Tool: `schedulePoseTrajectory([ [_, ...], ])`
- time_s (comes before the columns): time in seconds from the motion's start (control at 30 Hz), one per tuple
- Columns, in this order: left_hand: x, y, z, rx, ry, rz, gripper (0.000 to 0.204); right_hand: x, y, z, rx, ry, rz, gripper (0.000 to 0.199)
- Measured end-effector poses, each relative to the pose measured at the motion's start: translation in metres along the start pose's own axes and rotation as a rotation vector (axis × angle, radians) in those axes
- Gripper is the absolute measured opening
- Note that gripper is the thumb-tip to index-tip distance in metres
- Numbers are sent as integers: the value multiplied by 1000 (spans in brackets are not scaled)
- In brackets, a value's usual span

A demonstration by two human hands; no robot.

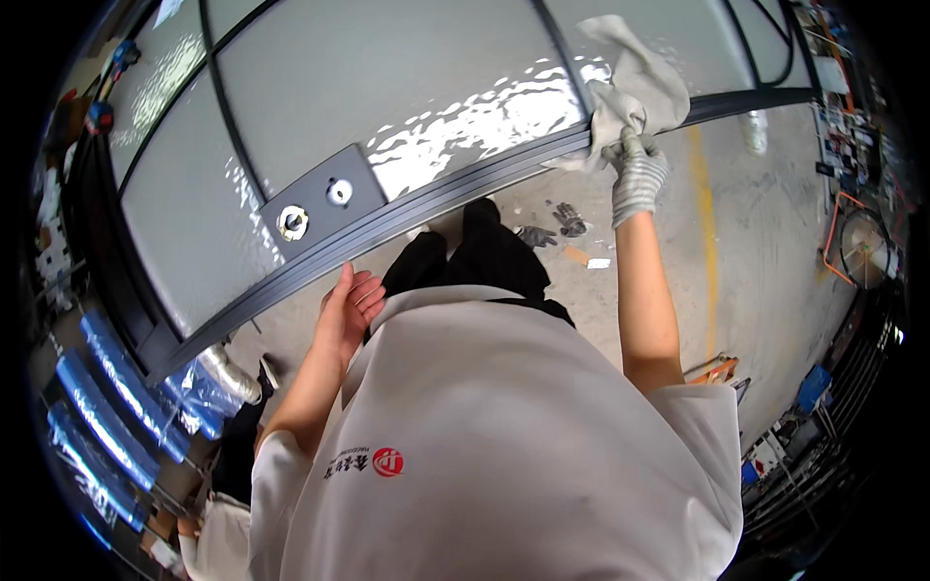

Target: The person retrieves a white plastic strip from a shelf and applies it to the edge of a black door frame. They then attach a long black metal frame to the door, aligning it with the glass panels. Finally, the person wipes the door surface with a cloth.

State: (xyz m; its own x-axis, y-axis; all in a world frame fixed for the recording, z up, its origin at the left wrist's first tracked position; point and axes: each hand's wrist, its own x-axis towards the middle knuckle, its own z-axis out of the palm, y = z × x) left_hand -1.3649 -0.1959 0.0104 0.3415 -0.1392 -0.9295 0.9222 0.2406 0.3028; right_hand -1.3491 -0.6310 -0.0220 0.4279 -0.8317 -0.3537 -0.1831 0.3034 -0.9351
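Observation:
Before me lies a large dark-framed panel (441, 184) with rippled, shiny grey glass (387, 77) split up by black bars. In my right hand (639, 176), which wears a striped grey knit glove, a crumpled pale grey cloth (647, 82) is pinched against the frame's near edge; part of it spreads over the glass. My left hand (351, 308) is bare and holds nothing, its thumb raised and fingers loosely bent, just short of the frame. Nearby on the panel is a dark lock plate (360, 184) with two openings, one ringed by a rough cream-coloured edge (293, 223).
Dark gloves (572, 221) and a white scrap (599, 263) lie on the concrete floor, which has a yellow line (707, 252). Blue-wrapped lengths (107, 416) are stacked at left, near another person (221, 537). Blue-and-red tools (124, 58) sit far left. A round reel (865, 247) stands at right.

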Motion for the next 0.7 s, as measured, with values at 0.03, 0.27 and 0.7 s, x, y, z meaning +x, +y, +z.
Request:
schedulePoseTrajectory([
  [0.03, 5, -2, -15, -119, 87, -59, 62, -26, 7, 9, -26, -49, 33, 20],
  [0.27, 34, 26, -37, -521, 149, 206, 72, -131, 31, 57, -89, -373, 213, 22],
  [0.7, 30, -1, -31, -689, 146, 358, 37, -91, -132, 91, 71, -721, -677, 43],
])
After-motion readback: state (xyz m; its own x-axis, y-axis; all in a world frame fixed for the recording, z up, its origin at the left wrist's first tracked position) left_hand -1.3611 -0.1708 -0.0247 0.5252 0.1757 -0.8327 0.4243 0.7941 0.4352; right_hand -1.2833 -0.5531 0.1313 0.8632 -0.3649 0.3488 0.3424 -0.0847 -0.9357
